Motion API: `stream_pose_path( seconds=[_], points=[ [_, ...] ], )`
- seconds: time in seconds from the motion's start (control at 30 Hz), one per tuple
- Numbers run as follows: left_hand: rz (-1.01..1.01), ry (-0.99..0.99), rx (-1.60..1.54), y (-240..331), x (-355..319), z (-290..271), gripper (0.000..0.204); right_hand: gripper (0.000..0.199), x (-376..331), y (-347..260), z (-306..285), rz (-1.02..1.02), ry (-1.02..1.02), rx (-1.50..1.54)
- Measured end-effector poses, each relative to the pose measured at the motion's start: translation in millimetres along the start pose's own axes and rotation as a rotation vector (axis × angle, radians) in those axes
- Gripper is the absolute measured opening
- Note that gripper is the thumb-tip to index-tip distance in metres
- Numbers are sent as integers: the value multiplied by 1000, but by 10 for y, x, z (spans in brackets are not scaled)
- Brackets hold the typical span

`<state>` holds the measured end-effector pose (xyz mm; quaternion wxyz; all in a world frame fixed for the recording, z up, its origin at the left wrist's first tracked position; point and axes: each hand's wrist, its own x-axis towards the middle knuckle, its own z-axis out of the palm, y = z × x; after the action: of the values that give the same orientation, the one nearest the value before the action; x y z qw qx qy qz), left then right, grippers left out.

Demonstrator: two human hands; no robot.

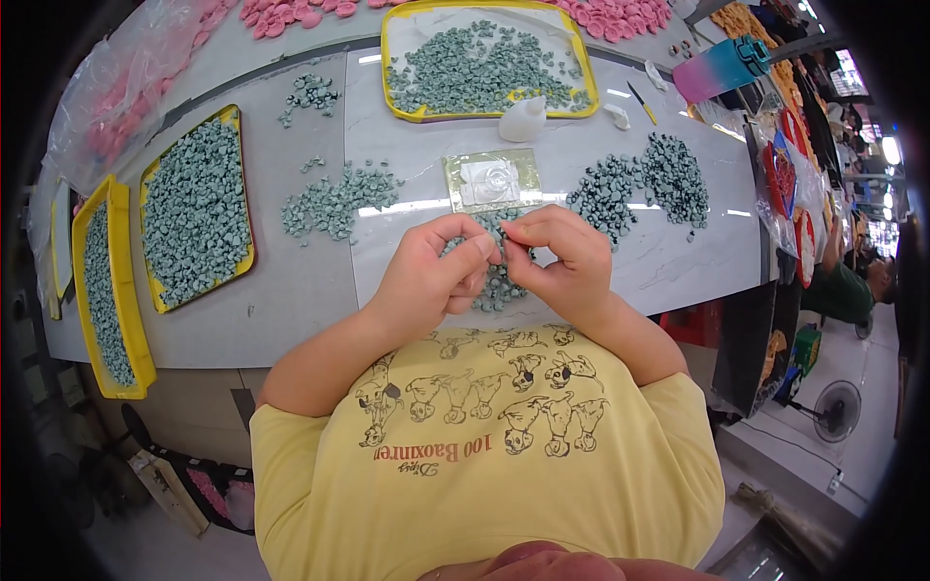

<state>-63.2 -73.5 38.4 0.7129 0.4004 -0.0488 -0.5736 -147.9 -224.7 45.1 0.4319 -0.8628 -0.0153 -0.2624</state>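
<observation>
"Over the near part of the table [639, 273], how do we find the hands?"

"We see the L hand [434, 278] and the R hand [565, 257] close together, fingers curled, thumb and index of each pinched, the tips almost meeting. If they grip a small pc btwn them, we cannot tell"

"And the grey-green pcs?"

"The middle pile [499, 293] lies on the table just under the hands, partly hidden by them. To the L we have a loose pile [339, 203]; to the R, an inner pile [603, 201] and an outer pile [675, 179], w/ dark spots among the green."

"What is beyond the hands?"

"Just there, a clear square sheet [490, 181] w/ white patch on it. Farther, a white bottle [523, 120] by the near rim of a big yellow tray [412, 115], which holds many same pcs. To the R of it, a pink-and-blue drinking bottle [722, 71]."

"And on our far L?"

"Two more: an inner yellow tray [248, 254] and an outer yellow tray [139, 339], both w/ green pcs"
</observation>
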Motion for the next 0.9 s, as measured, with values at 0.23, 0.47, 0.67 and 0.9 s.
stream_pose_path(
  seconds=[0.23, 0.47, 0.67, 0.9],
  points=[
    [-1, 6, -48, -43, 11, 44, 13, 19, -31, -13, -35, 40, 7, -14],
    [-18, 12, -21, -61, 34, 72, 14, 17, -45, 34, -104, 4, -40, -13],
    [-107, 19, 30, -85, 125, 138, 12, 17, -126, 112, -252, 86, -126, 0],
    [-343, 14, 195, -139, 269, 242, 12, 18, -146, 259, -705, 356, -435, 93]
  ],
)
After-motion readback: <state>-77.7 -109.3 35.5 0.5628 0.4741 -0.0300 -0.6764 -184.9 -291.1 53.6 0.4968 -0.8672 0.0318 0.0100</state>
